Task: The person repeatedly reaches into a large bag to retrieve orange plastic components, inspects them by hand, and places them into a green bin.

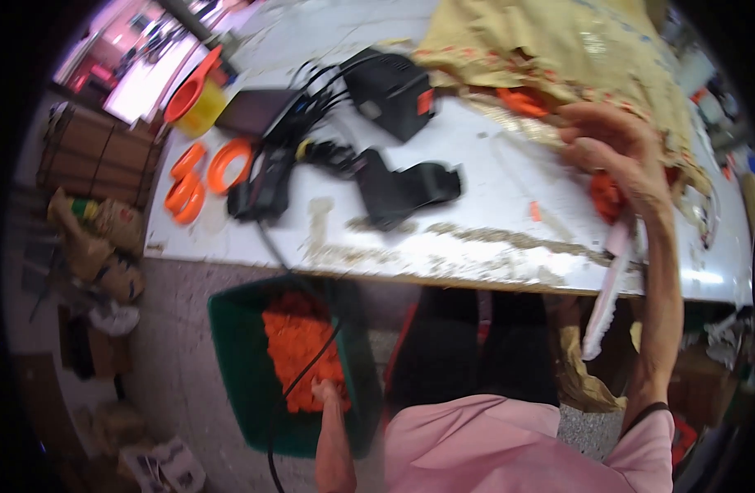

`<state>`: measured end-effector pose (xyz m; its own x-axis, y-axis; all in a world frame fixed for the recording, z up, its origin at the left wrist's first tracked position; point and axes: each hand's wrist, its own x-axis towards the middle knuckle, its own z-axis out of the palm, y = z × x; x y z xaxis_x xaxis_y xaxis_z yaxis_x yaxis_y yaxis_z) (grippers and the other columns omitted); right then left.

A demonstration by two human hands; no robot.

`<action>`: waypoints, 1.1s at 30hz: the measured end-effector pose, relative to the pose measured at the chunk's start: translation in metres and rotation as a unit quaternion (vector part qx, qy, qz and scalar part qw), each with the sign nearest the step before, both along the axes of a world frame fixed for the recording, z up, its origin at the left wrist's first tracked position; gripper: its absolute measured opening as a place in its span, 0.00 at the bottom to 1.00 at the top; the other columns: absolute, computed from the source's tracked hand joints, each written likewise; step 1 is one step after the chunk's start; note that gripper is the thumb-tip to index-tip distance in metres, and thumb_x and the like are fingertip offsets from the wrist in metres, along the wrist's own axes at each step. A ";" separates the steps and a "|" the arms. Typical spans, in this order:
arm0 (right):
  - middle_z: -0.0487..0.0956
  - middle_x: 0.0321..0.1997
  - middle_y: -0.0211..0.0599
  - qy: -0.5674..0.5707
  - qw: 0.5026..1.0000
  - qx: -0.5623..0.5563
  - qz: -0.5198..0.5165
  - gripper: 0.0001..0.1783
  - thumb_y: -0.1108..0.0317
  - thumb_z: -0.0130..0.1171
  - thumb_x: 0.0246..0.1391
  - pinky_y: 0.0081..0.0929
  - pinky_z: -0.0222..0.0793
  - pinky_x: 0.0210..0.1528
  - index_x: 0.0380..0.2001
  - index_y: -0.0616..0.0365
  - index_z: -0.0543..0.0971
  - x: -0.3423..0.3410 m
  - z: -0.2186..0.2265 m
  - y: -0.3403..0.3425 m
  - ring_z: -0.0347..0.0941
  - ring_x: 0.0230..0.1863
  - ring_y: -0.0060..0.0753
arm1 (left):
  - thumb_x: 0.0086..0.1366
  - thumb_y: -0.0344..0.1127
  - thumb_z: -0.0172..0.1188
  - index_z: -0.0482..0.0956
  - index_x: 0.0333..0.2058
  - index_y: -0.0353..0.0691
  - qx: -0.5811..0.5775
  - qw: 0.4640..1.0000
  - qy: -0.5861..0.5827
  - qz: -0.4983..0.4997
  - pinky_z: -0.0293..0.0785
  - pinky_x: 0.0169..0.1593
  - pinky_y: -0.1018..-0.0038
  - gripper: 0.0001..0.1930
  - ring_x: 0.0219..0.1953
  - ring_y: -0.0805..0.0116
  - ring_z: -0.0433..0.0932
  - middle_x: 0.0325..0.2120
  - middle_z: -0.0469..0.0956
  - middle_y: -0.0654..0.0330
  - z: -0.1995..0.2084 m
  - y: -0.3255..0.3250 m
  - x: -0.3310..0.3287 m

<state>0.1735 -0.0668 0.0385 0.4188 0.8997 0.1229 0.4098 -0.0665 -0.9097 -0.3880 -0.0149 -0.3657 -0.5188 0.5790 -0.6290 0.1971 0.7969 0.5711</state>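
My left hand (326,389) reaches down into a green bin (229,361) below the table and touches the heap of orange pieces (299,337) in it. Its fingers are partly buried among them, so its grip is hidden. Over the right of the table is my right hand (607,140), slightly blurred, with bent fingers, a gap between thumb and forefinger, and nothing visible in them. Beside its wrist lies an orange piece (606,197). Just beyond the fingers is a yellow sack (550,49) with another orange piece (523,102) at its edge.
A black device (387,92) with cables and black straps (402,189) lie mid-table. Orange rings (229,166) and a yellow-orange cup (196,103) stand at the left. A black cable (299,374) hangs across the bin. A pale jagged strip (606,308) overhangs the front edge.
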 end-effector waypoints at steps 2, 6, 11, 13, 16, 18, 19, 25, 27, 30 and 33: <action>0.79 0.39 0.37 -0.032 0.999 0.018 0.000 0.17 0.75 0.56 0.49 0.21 0.73 0.43 0.45 0.63 0.77 -0.002 -0.003 0.008 0.76 0.39 0.24 | 0.55 0.19 0.49 0.66 0.56 0.37 0.064 0.996 0.015 -0.059 0.75 0.26 0.73 0.26 0.27 0.67 0.76 0.31 0.77 0.57 0.001 -0.002 -0.003; 0.80 0.41 0.41 -0.114 0.991 0.063 0.014 0.18 0.72 0.60 0.47 0.25 0.73 0.45 0.44 0.64 0.77 0.011 -0.010 0.007 0.77 0.42 0.31 | 0.57 0.19 0.51 0.71 0.51 0.36 0.271 0.944 -0.022 -0.188 0.75 0.33 0.75 0.21 0.31 0.71 0.77 0.33 0.78 0.56 0.041 -0.009 0.041; 0.74 0.50 0.44 -0.317 0.947 0.036 0.045 0.24 0.67 0.64 0.43 0.34 0.64 0.56 0.46 0.63 0.75 0.019 -0.017 0.006 0.69 0.53 0.44 | 0.57 0.18 0.51 0.75 0.46 0.33 0.364 0.869 -0.120 -0.313 0.76 0.35 0.76 0.17 0.30 0.70 0.77 0.32 0.78 0.55 0.191 -0.028 0.147; 0.71 0.54 0.46 -0.327 0.944 0.003 0.031 0.27 0.65 0.65 0.43 0.37 0.63 0.56 0.48 0.63 0.74 0.016 -0.019 0.001 0.66 0.56 0.48 | 0.56 0.15 0.51 0.76 0.43 0.31 0.449 0.785 -0.135 -0.404 0.76 0.34 0.76 0.15 0.29 0.68 0.78 0.31 0.78 0.53 0.229 -0.026 0.172; 0.70 0.55 0.48 -0.303 0.951 0.051 0.022 0.29 0.63 0.65 0.43 0.37 0.62 0.57 0.49 0.62 0.73 0.016 -0.026 0.008 0.65 0.57 0.49 | 0.54 0.13 0.54 0.76 0.40 0.29 0.516 0.703 -0.165 -0.460 0.76 0.33 0.77 0.14 0.28 0.66 0.78 0.29 0.78 0.51 0.292 -0.019 0.214; 0.70 0.53 0.49 -0.315 0.947 0.069 0.010 0.30 0.62 0.64 0.43 0.38 0.62 0.56 0.51 0.62 0.72 0.021 -0.036 0.018 0.66 0.55 0.50 | 0.52 0.12 0.56 0.77 0.38 0.28 0.556 0.648 -0.184 -0.486 0.76 0.32 0.77 0.14 0.28 0.66 0.78 0.27 0.79 0.52 0.316 -0.012 0.247; 0.70 0.52 0.49 -0.315 0.948 0.054 0.008 0.30 0.62 0.64 0.44 0.39 0.62 0.55 0.51 0.61 0.71 0.019 -0.036 0.027 0.66 0.54 0.50 | 0.54 0.13 0.55 0.77 0.40 0.28 0.573 0.617 -0.189 -0.506 0.75 0.33 0.79 0.14 0.28 0.68 0.78 0.29 0.78 0.53 0.327 -0.007 0.259; 0.76 0.35 0.45 -0.358 0.930 0.054 -0.059 0.14 0.66 0.58 0.47 0.43 0.69 0.43 0.38 0.60 0.75 0.010 -0.035 0.042 0.74 0.41 0.50 | 0.55 0.15 0.55 0.76 0.42 0.29 0.589 0.557 -0.208 -0.547 0.73 0.33 0.81 0.14 0.28 0.72 0.77 0.31 0.78 0.55 0.363 0.007 0.335; 0.77 0.33 0.46 -0.356 0.929 0.078 -0.068 0.13 0.66 0.58 0.47 0.43 0.69 0.41 0.36 0.61 0.75 0.014 -0.035 0.042 0.74 0.39 0.50 | 0.55 0.15 0.55 0.76 0.42 0.29 0.589 0.552 -0.201 -0.555 0.73 0.34 0.81 0.14 0.29 0.73 0.77 0.31 0.78 0.55 0.365 0.011 0.350; 0.77 0.29 0.48 -0.304 0.945 0.101 -0.073 0.12 0.67 0.57 0.48 0.42 0.69 0.38 0.34 0.62 0.76 0.013 -0.031 0.039 0.75 0.36 0.51 | 0.56 0.17 0.56 0.75 0.45 0.30 0.538 0.599 -0.255 -0.536 0.74 0.35 0.79 0.16 0.30 0.73 0.77 0.34 0.77 0.55 0.364 0.018 0.363; 0.78 0.27 0.49 -0.161 0.982 0.099 -0.024 0.13 0.66 0.56 0.47 0.39 0.68 0.36 0.34 0.64 0.77 0.007 -0.014 0.028 0.75 0.33 0.49 | 0.58 0.20 0.56 0.72 0.49 0.31 0.484 0.652 -0.320 -0.487 0.76 0.35 0.78 0.19 0.31 0.72 0.77 0.40 0.76 0.55 0.369 0.022 0.368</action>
<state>0.1802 -0.0387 0.0247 0.3709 0.8249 0.4266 0.6784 0.0729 -0.7310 -0.0204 0.0069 0.0031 0.5820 0.7244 0.3694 -0.1848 -0.3246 0.9276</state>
